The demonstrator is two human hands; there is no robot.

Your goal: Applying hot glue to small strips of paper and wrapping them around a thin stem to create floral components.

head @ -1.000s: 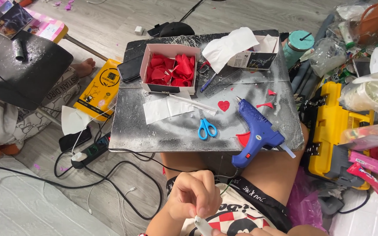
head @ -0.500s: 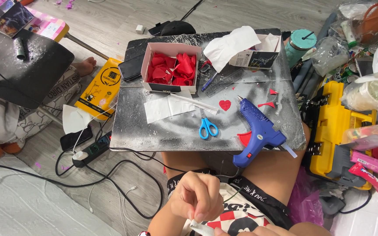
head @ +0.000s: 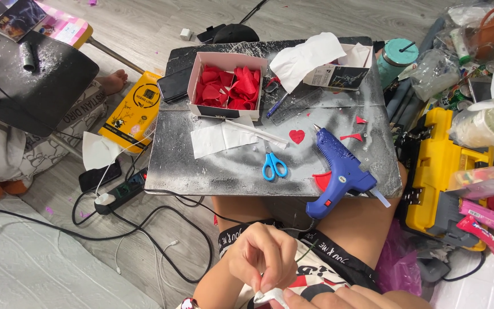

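Observation:
At the bottom of the view, over my lap, my left hand (head: 264,260) pinches a small white piece (head: 271,296) with its fingertips. Only a strip of my right hand (head: 338,298) shows at the frame's lower edge; it touches the same white piece, and its grip is cut off. A low grey board (head: 224,169) lies across my legs beyond the hands. On it rest a blue glue gun (head: 341,171), blue-handled scissors (head: 274,166), a small red heart (head: 297,136) and a pink box of red petals (head: 227,86).
White paper sheets (head: 218,139) and a crumpled tissue (head: 304,57) lie on the board. To the right stand a yellow tool case (head: 444,171), a teal cup (head: 398,57) and bags. Left are a black power strip (head: 122,193) with cables, a yellow packet (head: 132,111) and a black table (head: 30,86).
My left hand has stayed over my lap, its fingers working down onto the white piece. The things on the board have not moved.

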